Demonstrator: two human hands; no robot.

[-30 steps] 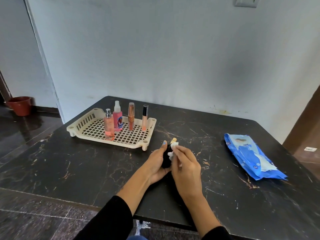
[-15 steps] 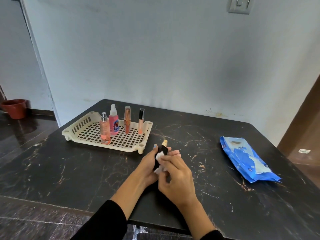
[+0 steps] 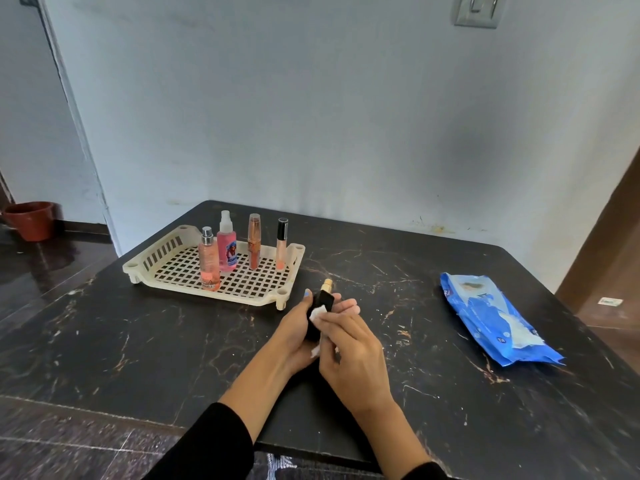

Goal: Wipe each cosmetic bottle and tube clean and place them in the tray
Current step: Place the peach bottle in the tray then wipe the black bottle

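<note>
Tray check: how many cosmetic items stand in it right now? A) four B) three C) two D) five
A: four stand upright in the tray: a peach spray bottle, a pink spray bottle, a copper tube and a black-capped tube; the black bottle is in the hands.

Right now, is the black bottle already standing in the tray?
No, the black bottle is held in the left hand above the table, outside the tray.

Black gold-veined marble surface [image 3: 138, 341], cream lattice tray [image 3: 166, 252], pink spray bottle [image 3: 227, 249], black gold-capped bottle [image 3: 323, 301], blue wipes pack [image 3: 485, 313], white wipe [image 3: 318, 312]
</note>
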